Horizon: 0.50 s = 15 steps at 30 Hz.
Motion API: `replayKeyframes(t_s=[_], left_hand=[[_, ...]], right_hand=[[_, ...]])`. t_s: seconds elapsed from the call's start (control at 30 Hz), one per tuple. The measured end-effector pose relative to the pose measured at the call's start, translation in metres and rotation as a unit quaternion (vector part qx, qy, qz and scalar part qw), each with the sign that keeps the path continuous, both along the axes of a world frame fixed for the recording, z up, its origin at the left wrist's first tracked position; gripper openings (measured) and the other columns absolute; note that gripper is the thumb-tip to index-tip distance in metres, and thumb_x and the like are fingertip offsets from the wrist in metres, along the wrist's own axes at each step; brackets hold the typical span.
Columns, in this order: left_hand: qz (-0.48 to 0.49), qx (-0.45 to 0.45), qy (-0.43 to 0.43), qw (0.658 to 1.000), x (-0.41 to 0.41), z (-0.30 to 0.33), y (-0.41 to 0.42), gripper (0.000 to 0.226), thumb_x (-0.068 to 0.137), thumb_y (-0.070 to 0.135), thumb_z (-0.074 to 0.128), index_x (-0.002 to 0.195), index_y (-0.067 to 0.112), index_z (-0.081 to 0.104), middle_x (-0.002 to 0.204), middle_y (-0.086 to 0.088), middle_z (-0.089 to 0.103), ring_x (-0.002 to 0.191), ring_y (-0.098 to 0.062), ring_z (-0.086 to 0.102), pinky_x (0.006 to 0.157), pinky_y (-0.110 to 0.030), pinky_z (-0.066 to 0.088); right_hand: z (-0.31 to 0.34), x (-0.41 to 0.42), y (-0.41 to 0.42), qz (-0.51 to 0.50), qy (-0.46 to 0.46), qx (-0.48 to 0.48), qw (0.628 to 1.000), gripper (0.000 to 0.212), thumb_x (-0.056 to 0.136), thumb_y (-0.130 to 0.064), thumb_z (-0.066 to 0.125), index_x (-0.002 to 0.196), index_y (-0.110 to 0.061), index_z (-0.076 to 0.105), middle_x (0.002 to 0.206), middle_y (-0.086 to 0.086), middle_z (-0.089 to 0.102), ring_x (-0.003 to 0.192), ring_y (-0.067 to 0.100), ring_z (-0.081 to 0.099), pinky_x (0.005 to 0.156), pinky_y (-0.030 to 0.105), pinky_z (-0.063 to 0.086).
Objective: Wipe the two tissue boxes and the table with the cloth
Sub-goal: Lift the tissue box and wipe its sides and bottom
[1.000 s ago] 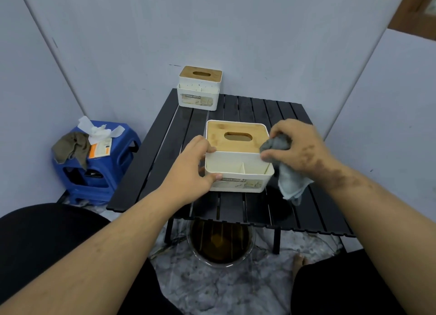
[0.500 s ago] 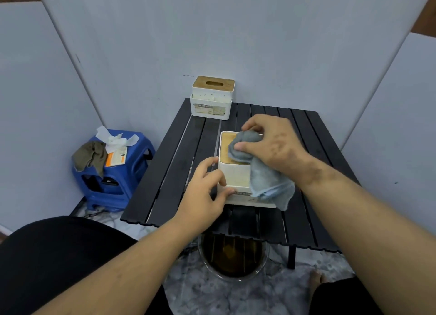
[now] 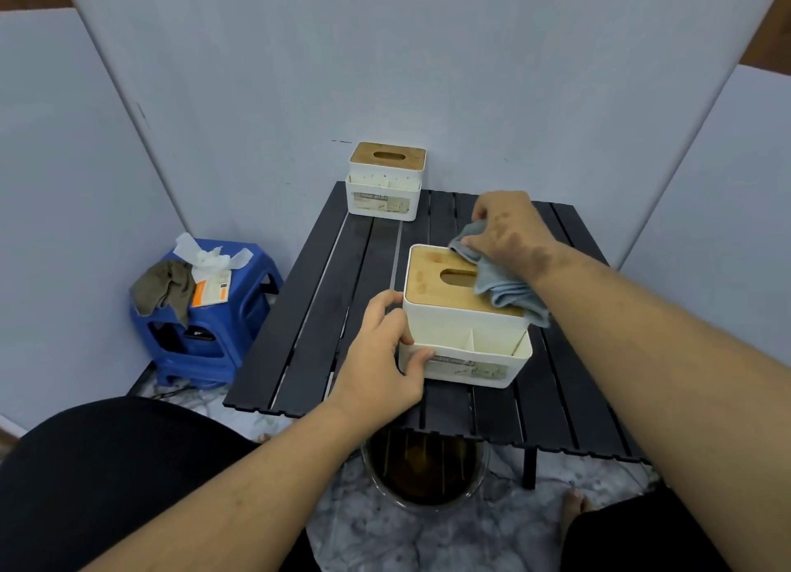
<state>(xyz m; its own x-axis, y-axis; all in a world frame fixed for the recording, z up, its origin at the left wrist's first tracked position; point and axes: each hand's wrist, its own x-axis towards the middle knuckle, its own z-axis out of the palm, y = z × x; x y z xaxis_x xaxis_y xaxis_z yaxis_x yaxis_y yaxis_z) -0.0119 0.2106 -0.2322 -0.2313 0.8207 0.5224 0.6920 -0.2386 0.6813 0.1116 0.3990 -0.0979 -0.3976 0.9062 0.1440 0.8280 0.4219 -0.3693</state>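
A white tissue box with a wooden lid (image 3: pixel 432 286) stands near the front of the black slatted table (image 3: pixel 312 327). My left hand (image 3: pixel 385 357) grips its left front corner, thumb on the front wall. My right hand (image 3: pixel 509 229) holds a bunched grey-blue cloth (image 3: pixel 501 284) against the lid's far right corner; the cloth trails over the lid's right side. A second white tissue box with a wooden lid (image 3: pixel 385 186) sits at the table's far left edge, against the wall.
A blue plastic stool (image 3: pixel 205 327) stands left of the table, with a brown rag (image 3: pixel 162 289), crumpled tissue and a packet on it. A round basin (image 3: pixel 423 473) of dark liquid sits on the floor under the table's front edge. Grey panels close in on three sides.
My right hand moved the cloth from the box's right front, across the lid, to its far right corner. My left hand kept its grip on the box's left corner.
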Motion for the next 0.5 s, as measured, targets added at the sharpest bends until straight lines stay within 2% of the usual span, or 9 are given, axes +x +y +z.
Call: replayKeyframes(t_s=[0.07, 0.17, 0.27, 0.33, 0.37, 0.43, 0.5], left_hand=[[0.002, -0.008, 0.002, 1.000, 0.001, 0.001, -0.001, 0.038, 0.082, 0.009, 0.082, 0.082, 0.016, 0.044, 0.136, 0.005, 0.048, 0.122, 0.013, 0.043, 0.086, -0.005, 0.045], [-0.001, -0.009, 0.004, 1.000, 0.002, 0.002, -0.002, 0.037, 0.082, 0.008, 0.080, 0.082, 0.017, 0.044, 0.134, 0.006, 0.049, 0.123, 0.014, 0.043, 0.087, -0.003, 0.041], [-0.004, -0.002, 0.006, 1.000, 0.002, 0.001, -0.003, 0.036, 0.082, 0.008, 0.080, 0.082, 0.016, 0.045, 0.130, 0.006, 0.050, 0.123, 0.009, 0.045, 0.088, -0.006, 0.043], [-0.004, 0.003, 0.002, 1.000, 0.003, 0.001, -0.003, 0.034, 0.082, 0.008, 0.080, 0.084, 0.015, 0.047, 0.129, 0.007, 0.051, 0.123, 0.006, 0.046, 0.088, -0.012, 0.047], [-0.007, 0.004, -0.007, 1.000, 0.004, 0.001, -0.004, 0.032, 0.083, 0.009, 0.080, 0.085, 0.014, 0.048, 0.130, 0.007, 0.052, 0.125, 0.004, 0.047, 0.088, -0.016, 0.049], [-0.021, 0.006, -0.029, 0.999, 0.004, -0.001, -0.005, 0.031, 0.084, 0.008, 0.079, 0.089, 0.014, 0.049, 0.131, 0.009, 0.052, 0.127, -0.002, 0.049, 0.089, -0.022, 0.055], [-0.028, 0.001, -0.056, 0.998, 0.005, -0.003, -0.008, 0.031, 0.086, 0.008, 0.078, 0.097, 0.019, 0.051, 0.133, 0.014, 0.052, 0.128, -0.009, 0.053, 0.091, -0.027, 0.058]], right_hand=[[-0.002, 0.030, 0.003, -0.013, -0.004, 0.011, 1.000, 0.023, 0.082, -0.019, 0.076, 0.101, -0.008, 0.069, 0.084, 0.002, 0.062, 0.078, 0.017, 0.055, 0.076, 0.029, 0.053], [-0.011, 0.078, -0.002, 0.002, 0.071, 0.000, 0.998, 0.020, 0.078, -0.023, 0.082, 0.093, -0.016, 0.069, 0.085, -0.003, 0.064, 0.075, 0.009, 0.056, 0.067, 0.017, 0.045], [-0.034, 0.110, -0.014, 0.007, 0.144, -0.015, 0.989, 0.016, 0.081, -0.029, 0.079, 0.092, -0.020, 0.073, 0.085, -0.007, 0.068, 0.080, 0.004, 0.061, 0.073, 0.018, 0.051], [-0.056, 0.119, -0.027, 0.012, 0.197, -0.020, 0.980, 0.020, 0.088, -0.030, 0.071, 0.102, -0.017, 0.076, 0.094, -0.004, 0.074, 0.089, 0.008, 0.066, 0.083, 0.019, 0.054], [-0.066, 0.121, -0.036, 0.014, 0.213, -0.021, 0.977, 0.022, 0.093, -0.030, 0.065, 0.108, -0.016, 0.075, 0.098, -0.005, 0.074, 0.092, 0.009, 0.067, 0.084, 0.015, 0.052], [-0.081, 0.120, -0.057, 0.003, 0.246, -0.044, 0.968, 0.025, 0.101, -0.030, 0.052, 0.110, -0.020, 0.074, 0.094, -0.012, 0.072, 0.088, 0.006, 0.065, 0.076, 0.006, 0.047], [-0.090, 0.117, -0.076, -0.019, 0.306, -0.092, 0.947, 0.029, 0.104, -0.033, 0.045, 0.112, -0.025, 0.071, 0.095, -0.017, 0.070, 0.091, 0.001, 0.064, 0.083, 0.012, 0.049]])
